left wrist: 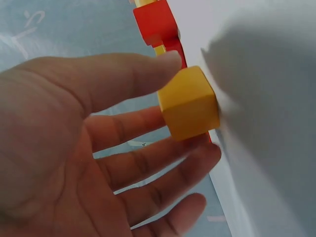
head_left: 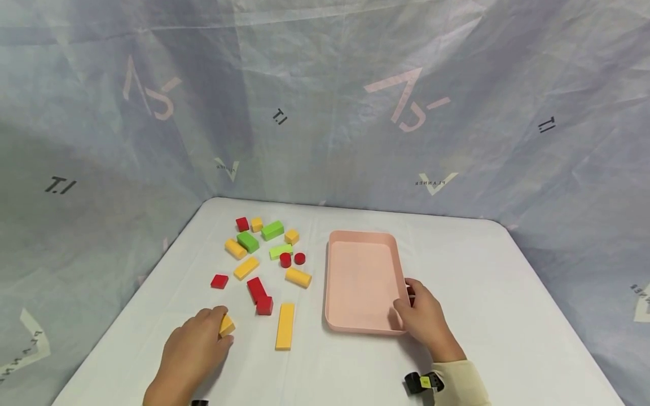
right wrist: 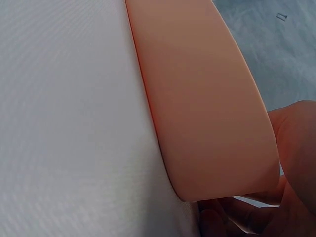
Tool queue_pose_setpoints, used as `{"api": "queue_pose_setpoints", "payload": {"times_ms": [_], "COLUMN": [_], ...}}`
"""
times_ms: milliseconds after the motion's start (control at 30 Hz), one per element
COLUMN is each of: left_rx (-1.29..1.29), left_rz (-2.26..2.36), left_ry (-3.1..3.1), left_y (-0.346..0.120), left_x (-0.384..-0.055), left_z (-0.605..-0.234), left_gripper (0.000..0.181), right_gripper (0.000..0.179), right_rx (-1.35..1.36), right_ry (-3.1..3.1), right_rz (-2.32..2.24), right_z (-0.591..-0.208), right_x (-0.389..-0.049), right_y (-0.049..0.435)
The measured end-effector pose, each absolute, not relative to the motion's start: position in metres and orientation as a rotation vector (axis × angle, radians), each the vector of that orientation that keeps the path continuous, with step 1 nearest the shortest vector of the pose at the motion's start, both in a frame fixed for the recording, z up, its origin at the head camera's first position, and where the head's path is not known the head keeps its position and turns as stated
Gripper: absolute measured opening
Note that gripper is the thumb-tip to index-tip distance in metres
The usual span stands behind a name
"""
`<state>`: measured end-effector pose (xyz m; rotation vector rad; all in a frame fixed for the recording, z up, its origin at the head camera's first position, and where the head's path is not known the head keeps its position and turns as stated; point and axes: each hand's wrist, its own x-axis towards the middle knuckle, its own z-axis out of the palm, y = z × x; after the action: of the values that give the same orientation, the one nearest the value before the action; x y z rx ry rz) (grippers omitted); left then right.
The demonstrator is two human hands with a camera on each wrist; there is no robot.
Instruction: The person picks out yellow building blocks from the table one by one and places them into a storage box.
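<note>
At the near left of the table, my left hand (head_left: pixel 195 344) has its thumb and fingers around a yellow block (head_left: pixel 227 325). From the left wrist, that yellow block (left wrist: pixel 190 103) appears between the thumb (left wrist: pixel 133 74) and the fingers behind it, close to the white tabletop. A shallow pink tray (head_left: pixel 363 330) lies on the table, its floor bare. My right hand (head_left: pixel 425 321) grips the tray's near right side, thumb over the rim and fingers outside. The right wrist view shows the tray's outer wall (right wrist: pixel 207 108) with the hand (right wrist: pixel 301 153) at its corner.
Left of the tray lie several toy blocks: a long yellow block (head_left: pixel 285 327), a red cube (head_left: pixel 264 305), a flat red piece (head_left: pixel 219 281), a yellow cylinder (head_left: pixel 298 277) and a green block (head_left: pixel 247 242). A grey printed curtain (head_left: pixel 325 113) surrounds the white table (head_left: pixel 457 270).
</note>
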<state>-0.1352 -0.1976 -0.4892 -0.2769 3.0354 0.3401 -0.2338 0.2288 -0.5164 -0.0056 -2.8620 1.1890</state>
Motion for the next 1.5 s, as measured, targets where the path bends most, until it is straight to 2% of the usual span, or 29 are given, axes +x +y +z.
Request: {"api": "queue_pose_setpoints", "payload": {"times_ms": [567, 1033, 1500], "left_rx": [-0.102, -0.103, 0.025], "left_rz": [0.295, 0.359, 0.346], "left_ry": [3.107, 3.13, 3.291], "left_y": [-0.201, -0.19, -0.159], "left_x": [-0.136, -0.138, -0.146], "left_z": [-0.492, -0.478, -0.466], "left_gripper": [0.046, 0.046, 0.052], "right_gripper": [0.058, 0.054, 0.051], "right_rx": [-0.019, -0.053, -0.04], "right_ry": [-2.863, -2.821, -2.823], "right_rz": [1.165, 1.165, 1.16], "right_z": [-0.522, -0.522, -0.523], "right_x": [-0.236, -0.235, -0.235], "right_y": [0.232, 0.23, 0.232]}}
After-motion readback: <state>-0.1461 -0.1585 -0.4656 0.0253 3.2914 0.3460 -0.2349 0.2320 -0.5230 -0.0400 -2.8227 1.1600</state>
